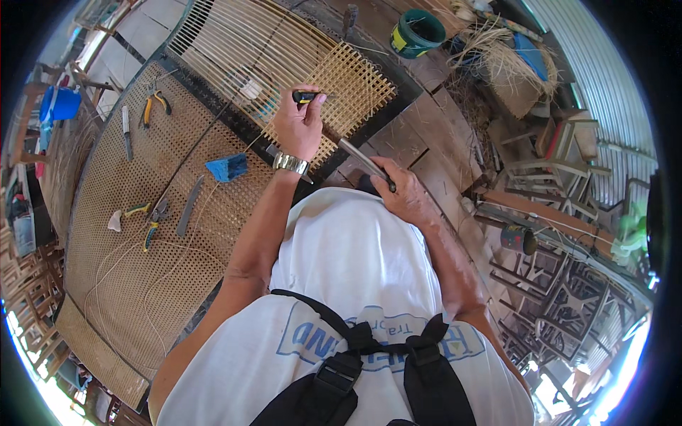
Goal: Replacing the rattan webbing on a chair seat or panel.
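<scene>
Well to the left of the woven cane patch spreads a fine-mesh sheet, which carries a knife, orange-handled pliers and a grey flat strip. A blue bundle lies on it too, nearer the patch.

At the patch's left part is the left hand, its fingers wrapped narrowly round a yellow-and-black handled tool above the lattice. The tip points right across the patch; whether it touches the cane I cannot tell. This tool looks light and stiff, with a handle that should not slip easily; the handle is the place to hold, clear of the thin tip.

The patch itself is probably light and springy, firm where strands cross but liable to split if bent hard. It is best steadied by a broad press near its border, not by single strands.

Just below the patch, a metal-shafted tool slants down to the right. It looks rigid and heavier, its bare shaft smooth and perhaps slippery, so the dark end makes the safer grip. There, below and right of the patch, the right hand has its fingers curled round it.
</scene>
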### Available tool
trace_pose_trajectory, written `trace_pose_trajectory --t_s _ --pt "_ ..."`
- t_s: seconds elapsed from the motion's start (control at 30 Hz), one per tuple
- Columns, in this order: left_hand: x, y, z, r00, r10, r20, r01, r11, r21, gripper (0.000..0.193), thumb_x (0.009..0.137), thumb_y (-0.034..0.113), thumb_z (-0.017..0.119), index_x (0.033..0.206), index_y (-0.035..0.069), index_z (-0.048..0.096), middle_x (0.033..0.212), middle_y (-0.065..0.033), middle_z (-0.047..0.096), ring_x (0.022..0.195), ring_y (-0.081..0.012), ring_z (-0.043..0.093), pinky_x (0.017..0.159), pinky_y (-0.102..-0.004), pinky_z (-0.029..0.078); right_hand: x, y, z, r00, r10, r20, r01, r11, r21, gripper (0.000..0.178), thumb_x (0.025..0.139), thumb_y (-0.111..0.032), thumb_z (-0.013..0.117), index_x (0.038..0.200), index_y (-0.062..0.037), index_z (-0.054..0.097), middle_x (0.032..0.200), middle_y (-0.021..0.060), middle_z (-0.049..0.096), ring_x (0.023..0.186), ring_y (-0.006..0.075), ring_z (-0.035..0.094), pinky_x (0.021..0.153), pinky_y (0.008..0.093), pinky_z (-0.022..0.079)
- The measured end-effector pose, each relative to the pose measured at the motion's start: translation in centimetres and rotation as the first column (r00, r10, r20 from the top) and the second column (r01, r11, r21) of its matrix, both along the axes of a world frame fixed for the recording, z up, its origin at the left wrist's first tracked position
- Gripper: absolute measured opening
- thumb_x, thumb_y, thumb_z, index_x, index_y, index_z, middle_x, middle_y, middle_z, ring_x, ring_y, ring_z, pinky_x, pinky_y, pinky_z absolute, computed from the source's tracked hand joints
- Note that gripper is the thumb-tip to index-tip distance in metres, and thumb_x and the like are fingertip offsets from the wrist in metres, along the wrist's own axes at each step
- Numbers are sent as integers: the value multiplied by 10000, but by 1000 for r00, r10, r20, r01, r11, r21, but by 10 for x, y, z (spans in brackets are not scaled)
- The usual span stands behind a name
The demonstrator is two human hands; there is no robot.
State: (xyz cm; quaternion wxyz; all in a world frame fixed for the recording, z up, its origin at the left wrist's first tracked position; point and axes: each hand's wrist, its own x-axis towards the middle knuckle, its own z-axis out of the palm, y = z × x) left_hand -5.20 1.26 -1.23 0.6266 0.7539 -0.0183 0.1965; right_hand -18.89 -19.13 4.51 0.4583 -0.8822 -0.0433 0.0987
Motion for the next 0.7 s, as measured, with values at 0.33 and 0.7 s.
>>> trace_pose_trajectory --t_s 0.33,0.7 --pt "-2 13 6 1000 22 -15 -22 998 -53 198 945 98 765 1086 32 644 1002 -81 766 862 -119 723 732 -267 583 -7 -3 4 999 4 -32 -4 1000 6 338 968 -130 632 1284 -14 616 1142 236 701 1018 428 693 891 443 545" --pt "3 5 6 999 -7 -43 4 998 -67 216 942 102 769 1101 38 638 960 -63 749 814 -111 708 704 -265 575 8 8 -2 985 -164 48 164 987 6 312 964 -117 635 1258 -12 620 1106 232 704 992 426 691 880 452 542"
